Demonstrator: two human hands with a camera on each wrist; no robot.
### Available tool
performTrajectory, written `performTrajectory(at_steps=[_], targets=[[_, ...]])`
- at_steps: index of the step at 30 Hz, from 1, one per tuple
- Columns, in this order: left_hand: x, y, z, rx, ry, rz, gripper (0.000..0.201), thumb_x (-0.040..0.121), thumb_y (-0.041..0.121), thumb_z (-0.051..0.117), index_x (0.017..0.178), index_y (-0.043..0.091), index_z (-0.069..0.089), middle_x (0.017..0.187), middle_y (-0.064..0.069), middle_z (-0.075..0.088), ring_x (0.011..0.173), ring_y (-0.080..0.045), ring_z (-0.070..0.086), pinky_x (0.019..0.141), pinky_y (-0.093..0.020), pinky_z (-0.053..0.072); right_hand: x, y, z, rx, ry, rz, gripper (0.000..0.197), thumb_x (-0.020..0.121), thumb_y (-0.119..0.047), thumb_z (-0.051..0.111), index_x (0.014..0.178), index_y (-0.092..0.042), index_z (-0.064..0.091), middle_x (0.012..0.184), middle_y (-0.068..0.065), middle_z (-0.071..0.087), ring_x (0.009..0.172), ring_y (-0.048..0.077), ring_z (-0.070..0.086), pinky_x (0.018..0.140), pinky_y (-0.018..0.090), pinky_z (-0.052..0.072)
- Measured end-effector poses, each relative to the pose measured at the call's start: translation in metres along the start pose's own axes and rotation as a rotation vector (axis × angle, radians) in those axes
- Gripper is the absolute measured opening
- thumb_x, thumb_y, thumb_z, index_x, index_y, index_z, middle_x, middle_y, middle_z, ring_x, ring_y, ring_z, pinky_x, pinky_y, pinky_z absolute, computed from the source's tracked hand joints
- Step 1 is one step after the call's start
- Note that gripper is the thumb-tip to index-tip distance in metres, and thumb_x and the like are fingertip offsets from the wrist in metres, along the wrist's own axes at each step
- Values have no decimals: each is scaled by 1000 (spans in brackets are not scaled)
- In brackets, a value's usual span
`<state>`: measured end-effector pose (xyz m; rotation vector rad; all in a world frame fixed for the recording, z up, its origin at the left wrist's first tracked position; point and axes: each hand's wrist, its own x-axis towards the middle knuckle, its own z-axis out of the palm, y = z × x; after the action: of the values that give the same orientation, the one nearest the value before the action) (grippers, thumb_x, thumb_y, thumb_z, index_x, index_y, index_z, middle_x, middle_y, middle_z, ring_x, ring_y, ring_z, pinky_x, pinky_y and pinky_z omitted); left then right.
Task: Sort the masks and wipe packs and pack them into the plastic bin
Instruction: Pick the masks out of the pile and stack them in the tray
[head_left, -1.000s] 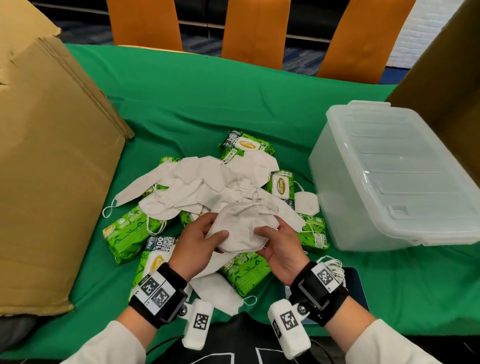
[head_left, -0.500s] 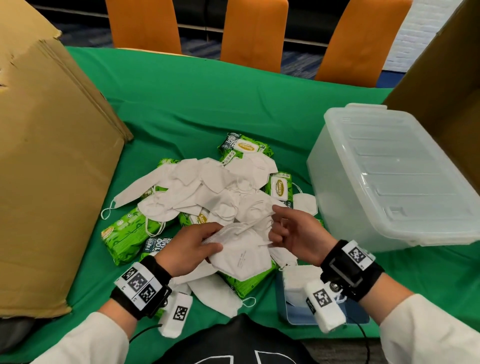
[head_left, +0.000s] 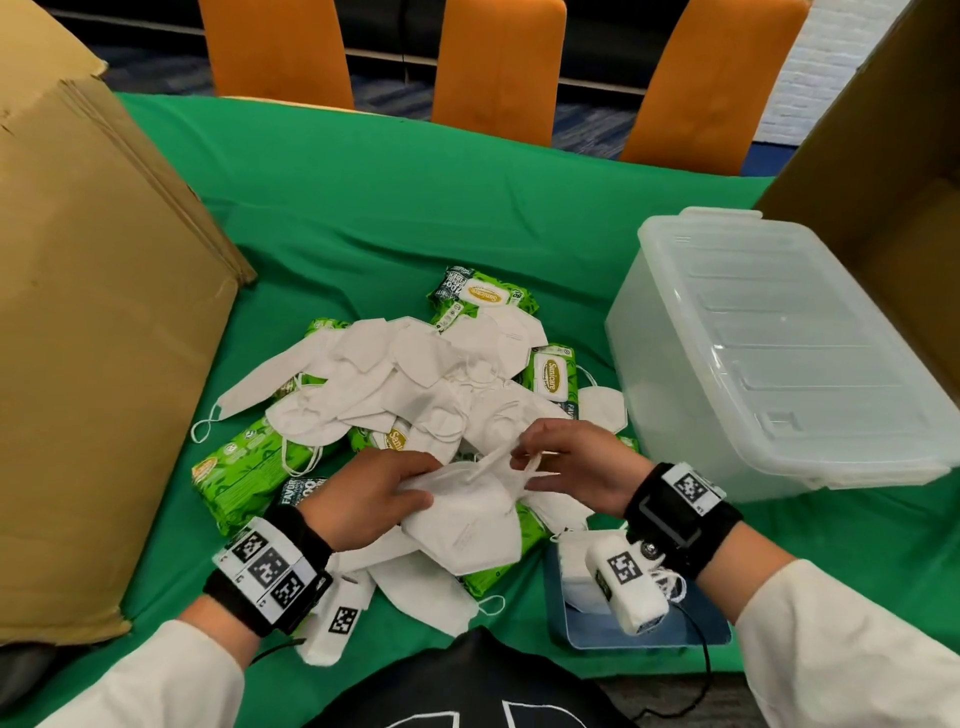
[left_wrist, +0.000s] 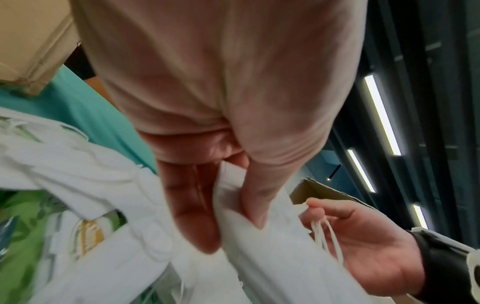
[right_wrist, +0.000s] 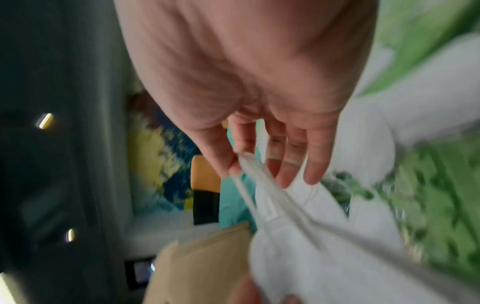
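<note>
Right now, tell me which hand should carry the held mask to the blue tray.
Right. The right hand already pinches the mask's ear loops, and the blue tray lies directly beneath its wrist. The left hand, gripping the mask, would have to cross over.

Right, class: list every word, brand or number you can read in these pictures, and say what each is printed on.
"SaniCare": white label of the wipe pack by the plastic bin.
"SaniCare": far wipe pack; its small print is unreadable.
"FAVOR": dark pack end near the left hand.
Wrist tags: patterns only.
</note>
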<state>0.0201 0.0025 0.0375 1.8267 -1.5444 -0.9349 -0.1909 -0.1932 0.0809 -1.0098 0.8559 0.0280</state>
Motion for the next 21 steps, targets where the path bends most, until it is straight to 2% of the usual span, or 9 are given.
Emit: performTrajectory(at_steps=[2,3,6,8,10,13,16,19,21], targets=[[-4,-4,5,-28,8,-19,17,92,25,64,107,23,71,95,12,73,92,-2,66,81,-34,52,-4,0,2,307,-53,84,22,94,-14,57,72,-10,59,70,12,56,70,28,62,91,47,52],[-5,-6,8,-50,9,-28,15,92,25,64,105,22,71,94,9,73,92,-6,66,82,-36,53,-7,0,4,343,-84,108,23,95,-18,56,72,-12,54,61,6,45,58,24,52,88,46,51],[-3,-7,14,-126,7,-48,15,91,29,63,103,24,69,92,5,70,91,-17,66,79,-39,53,-12,5,6,11,-68,37,20,95,-17,65,78,-14,56,58,-2,26,48,13,26,66,34,43],[2,-4,16,-159,13,-39,18,90,30,62,106,26,69,94,7,70,93,-15,65,81,-37,52,-13,5,3,-350,12,-33,13,89,-15,76,93,-7,67,57,-2,38,47,11,34,57,29,40],[7,1,17,-172,14,-11,19,92,25,63,110,27,70,99,12,71,95,-7,65,82,-29,51,-13,6,-5,-560,68,-35,25,82,-18,84,100,-5,72,56,-2,46,48,12,40,52,27,37],[15,7,17,-138,-6,-7,24,92,30,62,114,27,69,103,14,72,100,-5,65,85,-28,51,-14,12,-9,-597,70,-55,18,83,-14,83,70,-10,70,52,-1,46,47,13,42,52,27,37],[19,3,17,-63,-48,-23,28,89,35,59,115,32,68,107,16,72,102,-3,64,88,-27,50,-14,17,-13,-425,136,-109,26,92,-16,73,67,-11,68,62,7,55,58,18,54,65,32,49],[18,-1,19,-44,-67,-42,27,90,31,61,115,41,63,107,21,69,100,6,61,83,-20,45,-18,21,-16,108,133,-60,31,99,-16,58,70,-9,59,77,15,63,82,30,68,93,46,53],[18,0,24,-90,-53,-51,23,90,30,63,111,39,65,102,22,70,97,7,62,82,-22,47,-21,24,-17,401,95,-35,30,98,-20,58,69,-11,54,68,12,56,74,31,65,95,50,54]])
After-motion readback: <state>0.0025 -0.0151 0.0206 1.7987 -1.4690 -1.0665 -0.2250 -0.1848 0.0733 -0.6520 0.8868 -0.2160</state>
